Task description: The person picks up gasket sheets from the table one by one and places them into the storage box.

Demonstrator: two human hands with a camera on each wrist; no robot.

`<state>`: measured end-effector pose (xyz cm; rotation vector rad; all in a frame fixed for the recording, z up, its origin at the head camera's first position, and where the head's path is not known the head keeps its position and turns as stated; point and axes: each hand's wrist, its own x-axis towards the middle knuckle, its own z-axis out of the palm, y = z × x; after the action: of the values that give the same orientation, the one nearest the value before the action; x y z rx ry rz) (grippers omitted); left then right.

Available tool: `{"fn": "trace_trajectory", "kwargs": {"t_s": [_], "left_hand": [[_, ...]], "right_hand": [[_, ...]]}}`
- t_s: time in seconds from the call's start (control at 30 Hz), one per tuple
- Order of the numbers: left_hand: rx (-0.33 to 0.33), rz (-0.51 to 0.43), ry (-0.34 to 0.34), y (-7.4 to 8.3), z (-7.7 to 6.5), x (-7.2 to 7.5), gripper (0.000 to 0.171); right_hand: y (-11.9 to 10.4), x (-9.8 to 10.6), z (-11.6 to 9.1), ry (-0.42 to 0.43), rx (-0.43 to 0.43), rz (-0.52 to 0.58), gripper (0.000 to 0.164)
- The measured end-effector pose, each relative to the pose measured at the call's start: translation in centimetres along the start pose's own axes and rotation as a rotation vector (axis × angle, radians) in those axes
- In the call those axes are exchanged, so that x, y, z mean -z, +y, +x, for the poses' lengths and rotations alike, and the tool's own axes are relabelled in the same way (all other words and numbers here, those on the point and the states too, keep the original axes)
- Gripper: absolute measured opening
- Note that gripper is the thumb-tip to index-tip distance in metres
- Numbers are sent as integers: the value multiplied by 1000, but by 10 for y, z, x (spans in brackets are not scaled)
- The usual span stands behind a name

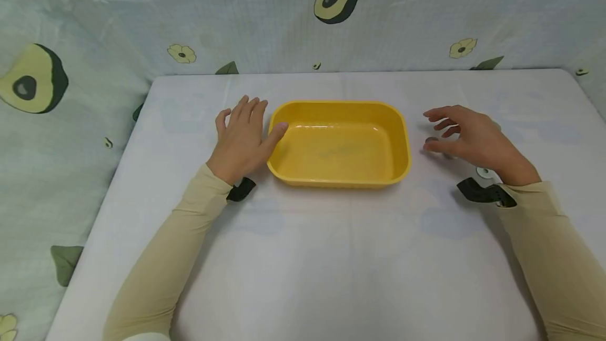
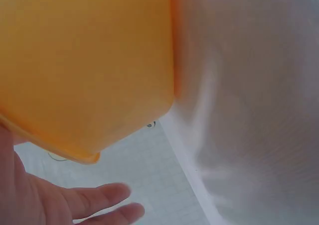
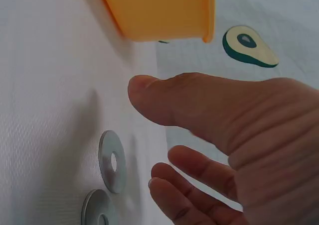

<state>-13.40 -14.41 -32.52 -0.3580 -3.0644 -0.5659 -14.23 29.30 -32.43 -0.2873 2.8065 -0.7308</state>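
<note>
A yellow plastic tub (image 1: 338, 182) stands on the white table, its inside bare. My left hand (image 1: 243, 138) is at the tub's left end, thumb over the rim and fingers extended outside; the left wrist view shows these fingers (image 2: 99, 197) apart from the tub wall (image 2: 89, 60). Right of the tub, my right hand (image 1: 475, 136) hovers over the table with thumb and fingers spread, holding nothing. Beneath it lie flat metal washers, partly hidden in the head view; one washer (image 1: 484, 173) shows below the wrist. Two washers (image 3: 119, 177) appear beside the fingers in the right wrist view.
The white-covered table (image 1: 307, 257) extends in front of the tub and to both sides. Behind it and at the left hangs a pale cloth (image 1: 265, 20) printed with avocados and flowers. Each wrist wears a black strap (image 1: 487, 193).
</note>
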Motion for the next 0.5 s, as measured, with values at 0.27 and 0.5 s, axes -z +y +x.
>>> {"fn": "trace_trajectory", "kwargs": {"t_s": [0.27, 0.5], "left_hand": [[-63, -11, -13, -1, -1, -4, 60], [-87, 27, -22, -2, -2, -3, 45]], "right_hand": [[5, 3, 0, -88, -8, -71, 57], [10, 1, 0, -84, -11, -90, 47]]}}
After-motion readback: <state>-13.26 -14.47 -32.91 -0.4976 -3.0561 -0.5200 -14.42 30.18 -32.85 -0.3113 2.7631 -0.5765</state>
